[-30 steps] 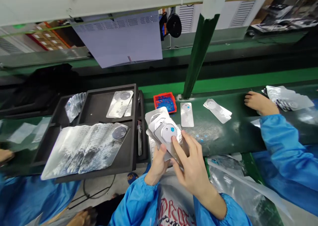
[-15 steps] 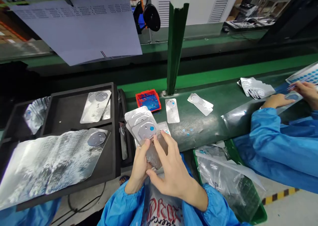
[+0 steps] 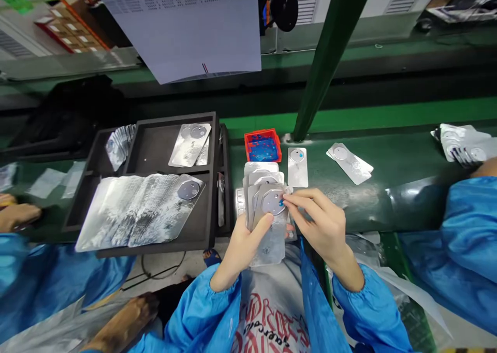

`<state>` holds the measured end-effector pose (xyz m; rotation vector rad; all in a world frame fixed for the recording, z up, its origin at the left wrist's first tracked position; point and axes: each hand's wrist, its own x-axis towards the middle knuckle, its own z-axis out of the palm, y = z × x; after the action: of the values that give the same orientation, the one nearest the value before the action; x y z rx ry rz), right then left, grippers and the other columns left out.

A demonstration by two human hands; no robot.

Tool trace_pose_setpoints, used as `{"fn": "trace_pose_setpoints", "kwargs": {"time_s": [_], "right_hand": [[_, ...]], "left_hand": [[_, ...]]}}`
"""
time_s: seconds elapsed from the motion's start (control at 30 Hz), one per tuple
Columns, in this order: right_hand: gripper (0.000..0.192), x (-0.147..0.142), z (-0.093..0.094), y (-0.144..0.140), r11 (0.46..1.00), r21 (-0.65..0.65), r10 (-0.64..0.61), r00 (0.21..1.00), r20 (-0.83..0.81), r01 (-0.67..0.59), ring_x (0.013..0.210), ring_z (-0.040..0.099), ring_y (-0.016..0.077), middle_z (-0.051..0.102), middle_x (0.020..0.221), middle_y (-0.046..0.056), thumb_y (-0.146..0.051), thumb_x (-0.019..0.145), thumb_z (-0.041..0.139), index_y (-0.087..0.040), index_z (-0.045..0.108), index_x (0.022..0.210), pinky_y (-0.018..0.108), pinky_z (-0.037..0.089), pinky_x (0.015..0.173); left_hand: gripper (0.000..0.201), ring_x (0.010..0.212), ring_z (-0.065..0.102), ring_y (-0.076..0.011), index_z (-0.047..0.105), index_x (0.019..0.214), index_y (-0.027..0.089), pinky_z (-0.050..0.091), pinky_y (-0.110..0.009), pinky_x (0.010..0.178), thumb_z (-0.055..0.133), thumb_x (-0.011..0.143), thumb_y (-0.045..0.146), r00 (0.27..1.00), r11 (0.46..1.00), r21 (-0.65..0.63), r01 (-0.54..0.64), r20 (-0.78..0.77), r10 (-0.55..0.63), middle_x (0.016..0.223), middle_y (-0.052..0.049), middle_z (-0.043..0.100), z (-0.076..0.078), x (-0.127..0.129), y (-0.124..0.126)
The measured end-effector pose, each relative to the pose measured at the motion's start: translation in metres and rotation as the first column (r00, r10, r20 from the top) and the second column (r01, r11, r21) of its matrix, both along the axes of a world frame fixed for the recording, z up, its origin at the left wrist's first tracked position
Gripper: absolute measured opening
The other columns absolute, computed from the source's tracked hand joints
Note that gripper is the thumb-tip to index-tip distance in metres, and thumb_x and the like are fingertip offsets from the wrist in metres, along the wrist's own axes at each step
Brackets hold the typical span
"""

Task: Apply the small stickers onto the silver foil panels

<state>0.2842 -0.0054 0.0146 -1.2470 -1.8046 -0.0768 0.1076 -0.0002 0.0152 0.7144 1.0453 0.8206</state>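
Observation:
My left hand (image 3: 248, 241) grips a fanned stack of thin silver plates (image 3: 267, 239), its thumb across the front one. Each plate has rounded corners, and a grey round disc (image 3: 271, 202) sits near the front plate's top. At the disc's right edge is a small blue sticker (image 3: 281, 203). My right hand (image 3: 320, 221) pinches thumb and forefinger together at this sticker; whether it is lifted off the plate I cannot tell. Beyond the stack, a red tray (image 3: 278, 145) holds many blue bits. One silver plate (image 3: 297, 174) with a blue dot lies beside it.
On the left, a black divided tray (image 3: 155, 119) carries rows of silver plates (image 3: 135, 208). More plates (image 3: 351, 164) lie on the green bench to the right. A green post (image 3: 322, 63) rises behind. Co-workers' blue sleeves (image 3: 466, 223) show at both sides.
The view has swung left, so the bench appears farther right. My right hand has gone from spread fingers over the plates to a pinch at the blue sticker. My left hand still holds the stack.

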Motion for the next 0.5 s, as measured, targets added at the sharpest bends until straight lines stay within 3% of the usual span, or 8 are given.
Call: {"fn": "trace_pose_setpoints", "kwargs": {"time_s": [0.23, 0.5], "right_hand": [[0.012, -0.004, 0.004, 0.002, 0.998, 0.058, -0.03, 0.989, 0.148, 0.021, 0.077, 0.078, 0.0158, 0.081, 0.088, 0.003, -0.01, 0.104, 0.069, -0.019, 0.074, 0.099, 0.027, 0.059, 0.068], [0.015, -0.006, -0.013, 0.005, 0.974, 0.226, -0.009, 0.989, 0.15, -0.026, 0.074, 0.077, 0.0154, 0.082, 0.087, 0.004, -0.008, 0.103, 0.068, -0.022, 0.072, 0.105, 0.026, 0.06, 0.068]], "left_hand": [[0.048, 0.074, 0.085, -0.0297, 0.084, 0.091, 0.015, 0.069, -0.033, 0.068, 0.088, 0.082, 0.062, 0.987, 0.979, 0.203, 0.008, -0.159, 0.025, 0.076, -0.01, 0.085, 0.001, -0.006, -0.001], [0.06, 0.057, 0.077, -0.0238, 0.084, 0.092, 0.014, 0.065, -0.031, 0.057, 0.089, 0.077, 0.072, 0.998, 0.984, 0.175, 0.021, -0.067, -0.009, 0.07, -0.009, 0.082, 0.004, -0.006, -0.002]]}}
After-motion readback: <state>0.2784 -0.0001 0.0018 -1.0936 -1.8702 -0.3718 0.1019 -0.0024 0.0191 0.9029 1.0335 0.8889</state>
